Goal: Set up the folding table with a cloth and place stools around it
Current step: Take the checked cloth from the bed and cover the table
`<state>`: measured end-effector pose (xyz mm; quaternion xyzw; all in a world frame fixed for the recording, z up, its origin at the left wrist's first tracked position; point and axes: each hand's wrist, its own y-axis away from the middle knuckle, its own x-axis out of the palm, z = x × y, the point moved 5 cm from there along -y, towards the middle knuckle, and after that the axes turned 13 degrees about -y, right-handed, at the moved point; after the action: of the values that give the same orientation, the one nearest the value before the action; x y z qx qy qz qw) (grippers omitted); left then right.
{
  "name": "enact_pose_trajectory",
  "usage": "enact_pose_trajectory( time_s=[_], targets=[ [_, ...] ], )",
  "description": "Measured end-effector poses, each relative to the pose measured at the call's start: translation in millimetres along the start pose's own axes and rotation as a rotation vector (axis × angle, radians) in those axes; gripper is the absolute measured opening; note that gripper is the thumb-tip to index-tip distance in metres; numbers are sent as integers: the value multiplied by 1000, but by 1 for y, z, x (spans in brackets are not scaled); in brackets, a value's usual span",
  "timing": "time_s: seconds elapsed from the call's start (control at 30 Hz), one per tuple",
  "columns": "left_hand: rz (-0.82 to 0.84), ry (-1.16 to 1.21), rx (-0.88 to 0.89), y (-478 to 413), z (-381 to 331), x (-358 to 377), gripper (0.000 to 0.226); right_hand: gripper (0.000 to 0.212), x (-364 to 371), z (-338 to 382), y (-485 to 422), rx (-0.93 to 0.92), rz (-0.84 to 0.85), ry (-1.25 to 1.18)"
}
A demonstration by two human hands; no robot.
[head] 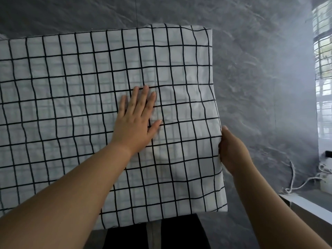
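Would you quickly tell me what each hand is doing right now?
Left hand: open, flat on the checked cloth.
Right hand: closed, gripping the cloth's right edge.

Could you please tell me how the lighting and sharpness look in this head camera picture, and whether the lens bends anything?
Head view: daylight from the window hazes the right side; the floor looks smeared, the fingertips of the left hand slightly soft; the cloth grid lines bow from the wide lens; the right hand at the cloth's edge is darker.
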<state>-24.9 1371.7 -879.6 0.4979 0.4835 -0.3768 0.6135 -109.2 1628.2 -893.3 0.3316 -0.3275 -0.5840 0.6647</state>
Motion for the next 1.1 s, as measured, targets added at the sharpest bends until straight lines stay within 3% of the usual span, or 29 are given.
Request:
enact_pose_trajectory(
  time_s=[0.17,0.4,0.5,0.6,0.8,1.0,1.1],
  targets=[
    [-5,-1,-14,-1,-1,-1,70,36,-13,6,15,-207,-109,102],
    [-40,10,26,-1,-6,-10,72,49,1,8,21,-309,-136,79],
    [-45,-11,160,2,-22,-11,73,42,6,14,24,-370,-116,276],
    [1,-45,199,10,-30,-1,74,50,2,2,30,-409,-70,485],
    [11,-33,221,10,-32,2,74,45,-19,-13,38,-479,-210,476],
    [-17,6,228,14,-34,-8,72,48,-27,-48,43,-323,-249,310],
    [-23,39,150,-11,-30,-21,67,49,-34,-58,52,-354,-191,411]
  ],
)
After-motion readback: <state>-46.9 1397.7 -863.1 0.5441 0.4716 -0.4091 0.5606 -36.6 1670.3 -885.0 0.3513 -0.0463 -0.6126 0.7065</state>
